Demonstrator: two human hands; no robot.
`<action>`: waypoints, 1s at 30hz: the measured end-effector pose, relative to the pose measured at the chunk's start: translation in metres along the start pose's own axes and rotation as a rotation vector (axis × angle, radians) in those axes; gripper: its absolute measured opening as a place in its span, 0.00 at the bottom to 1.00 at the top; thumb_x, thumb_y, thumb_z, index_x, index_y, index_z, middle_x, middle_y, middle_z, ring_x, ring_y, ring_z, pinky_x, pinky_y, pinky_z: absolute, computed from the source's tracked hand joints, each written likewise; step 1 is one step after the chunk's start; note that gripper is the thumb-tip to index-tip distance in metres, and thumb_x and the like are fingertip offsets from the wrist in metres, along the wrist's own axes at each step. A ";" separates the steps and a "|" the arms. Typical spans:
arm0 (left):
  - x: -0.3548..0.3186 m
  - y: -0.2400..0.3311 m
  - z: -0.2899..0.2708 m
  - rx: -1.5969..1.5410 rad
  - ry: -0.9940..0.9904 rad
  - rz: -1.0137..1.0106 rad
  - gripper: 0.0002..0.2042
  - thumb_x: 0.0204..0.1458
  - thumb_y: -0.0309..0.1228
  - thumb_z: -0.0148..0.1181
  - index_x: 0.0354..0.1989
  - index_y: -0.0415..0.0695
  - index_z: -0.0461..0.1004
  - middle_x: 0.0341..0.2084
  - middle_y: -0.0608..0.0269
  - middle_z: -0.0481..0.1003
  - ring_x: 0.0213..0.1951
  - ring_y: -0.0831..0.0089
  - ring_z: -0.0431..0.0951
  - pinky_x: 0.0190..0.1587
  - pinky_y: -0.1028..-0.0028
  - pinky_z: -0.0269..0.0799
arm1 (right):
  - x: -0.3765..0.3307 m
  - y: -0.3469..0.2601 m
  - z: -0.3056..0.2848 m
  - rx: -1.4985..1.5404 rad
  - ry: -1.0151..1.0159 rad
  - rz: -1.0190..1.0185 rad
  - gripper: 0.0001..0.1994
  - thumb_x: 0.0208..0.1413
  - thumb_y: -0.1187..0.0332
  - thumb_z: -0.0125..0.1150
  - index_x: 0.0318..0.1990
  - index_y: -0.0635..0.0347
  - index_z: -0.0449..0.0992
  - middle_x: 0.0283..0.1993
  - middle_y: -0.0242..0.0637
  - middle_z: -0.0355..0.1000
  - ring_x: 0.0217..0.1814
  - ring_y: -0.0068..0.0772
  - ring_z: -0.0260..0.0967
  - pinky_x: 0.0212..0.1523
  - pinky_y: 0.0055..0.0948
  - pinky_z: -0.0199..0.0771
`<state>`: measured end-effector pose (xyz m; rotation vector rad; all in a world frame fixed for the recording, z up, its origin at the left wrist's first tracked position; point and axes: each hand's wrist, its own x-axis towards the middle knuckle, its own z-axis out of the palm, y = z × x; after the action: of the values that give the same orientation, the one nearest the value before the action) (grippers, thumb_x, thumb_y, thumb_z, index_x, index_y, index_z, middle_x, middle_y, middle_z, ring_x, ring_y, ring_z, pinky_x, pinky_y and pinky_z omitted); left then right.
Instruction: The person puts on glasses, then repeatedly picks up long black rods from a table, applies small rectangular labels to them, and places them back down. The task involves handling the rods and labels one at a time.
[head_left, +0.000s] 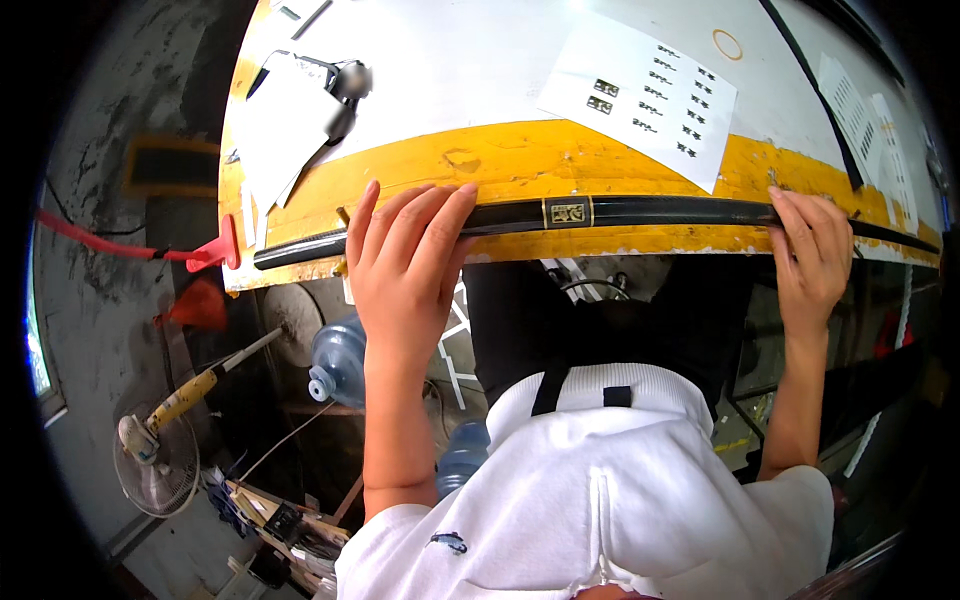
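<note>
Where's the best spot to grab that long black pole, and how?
Probably on the plain stretches either side of the gold-edged label, reaching from the near side and curling over the top. The black pole is long and thin and lies crosswise along the near edge of the table, so two spread-out holds should stay steadier than one.

A long, slender black rod [685, 211] lay crosswise along the yellow near edge of the counter [530, 150], its surface glossy, with streaks of light running down it. It was thicker toward the left, where it ended bluntly near the counter's corner, and grew thinner toward the right. Near its middle, a small rectangular black-and-gold label [569, 212] faced upward, set between two narrow gold bands [592, 211].
</note>
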<state>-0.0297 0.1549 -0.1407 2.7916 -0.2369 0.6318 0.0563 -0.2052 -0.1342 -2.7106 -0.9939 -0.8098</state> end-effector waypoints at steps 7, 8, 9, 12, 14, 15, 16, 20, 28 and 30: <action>-0.002 0.000 0.001 -0.002 -0.037 0.017 0.20 0.47 0.25 0.66 0.52 0.49 0.76 0.45 0.65 0.78 0.52 0.65 0.75 0.65 0.57 0.59 | -0.009 -0.003 0.007 0.069 -0.039 0.055 0.23 0.38 0.80 0.69 0.47 0.56 0.80 0.45 0.33 0.74 0.49 0.36 0.70 0.48 0.34 0.69; -0.003 -0.002 0.001 0.004 -0.040 0.017 0.20 0.47 0.26 0.66 0.52 0.49 0.76 0.45 0.64 0.78 0.52 0.64 0.75 0.65 0.57 0.59 | -0.007 -0.003 0.006 0.087 -0.043 0.058 0.21 0.40 0.78 0.69 0.47 0.56 0.80 0.45 0.33 0.74 0.49 0.37 0.70 0.49 0.34 0.69; -0.003 -0.002 0.001 0.010 -0.042 0.015 0.20 0.47 0.27 0.66 0.52 0.48 0.76 0.46 0.64 0.78 0.53 0.64 0.75 0.65 0.57 0.58 | -0.006 -0.004 0.004 0.104 -0.042 0.060 0.20 0.41 0.77 0.69 0.47 0.57 0.80 0.46 0.34 0.74 0.49 0.37 0.70 0.49 0.34 0.69; 0.001 0.002 -0.008 -0.015 -0.106 0.016 0.19 0.49 0.28 0.65 0.51 0.48 0.76 0.48 0.63 0.77 0.55 0.63 0.74 0.65 0.56 0.58 | 0.003 -0.003 -0.002 0.165 -0.038 0.080 0.18 0.45 0.74 0.69 0.47 0.58 0.79 0.47 0.36 0.74 0.50 0.38 0.70 0.50 0.35 0.69; 0.011 0.002 -0.014 -0.077 -0.136 0.044 0.18 0.49 0.28 0.65 0.51 0.47 0.77 0.49 0.63 0.77 0.56 0.63 0.74 0.65 0.56 0.58 | 0.015 -0.002 -0.002 0.218 -0.036 0.117 0.16 0.47 0.71 0.69 0.46 0.58 0.79 0.48 0.38 0.74 0.51 0.39 0.70 0.51 0.37 0.69; 0.018 0.002 -0.019 -0.109 -0.151 0.059 0.17 0.50 0.29 0.65 0.50 0.47 0.77 0.49 0.62 0.77 0.56 0.63 0.74 0.65 0.56 0.58 | 0.024 -0.004 0.000 0.230 -0.054 0.125 0.18 0.48 0.70 0.69 0.48 0.58 0.78 0.50 0.39 0.73 0.53 0.39 0.69 0.53 0.37 0.69; 0.027 0.005 -0.020 -0.095 -0.135 0.080 0.14 0.50 0.30 0.64 0.46 0.45 0.77 0.46 0.60 0.77 0.54 0.61 0.75 0.63 0.56 0.61 | 0.036 -0.006 0.005 0.242 -0.072 0.132 0.19 0.49 0.69 0.69 0.50 0.59 0.76 0.52 0.40 0.72 0.55 0.40 0.69 0.55 0.38 0.68; 0.079 0.018 -0.026 -0.027 -0.194 0.145 0.13 0.54 0.32 0.63 0.47 0.47 0.78 0.47 0.62 0.78 0.51 0.62 0.77 0.59 0.60 0.67 | 0.080 -0.022 0.032 0.200 -0.188 0.102 0.30 0.52 0.60 0.68 0.61 0.61 0.67 0.62 0.44 0.66 0.66 0.43 0.62 0.65 0.39 0.64; 0.156 0.002 0.048 -0.086 -0.338 0.204 0.12 0.54 0.35 0.63 0.44 0.44 0.78 0.44 0.58 0.76 0.45 0.57 0.76 0.47 0.63 0.73 | 0.108 -0.039 0.071 0.246 -0.426 0.176 0.42 0.50 0.52 0.69 0.67 0.63 0.57 0.70 0.47 0.58 0.73 0.42 0.53 0.71 0.37 0.57; 0.161 -0.001 0.060 -0.067 -0.369 0.225 0.09 0.53 0.32 0.63 0.40 0.44 0.78 0.40 0.59 0.76 0.44 0.58 0.75 0.48 0.63 0.71 | 0.107 -0.039 0.073 0.255 -0.405 0.172 0.42 0.49 0.53 0.70 0.67 0.63 0.57 0.69 0.47 0.58 0.73 0.42 0.53 0.70 0.37 0.58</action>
<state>0.1380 0.1216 -0.1222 2.8185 -0.6390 0.1421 0.1316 -0.0932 -0.1413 -2.7333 -0.8418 -0.0941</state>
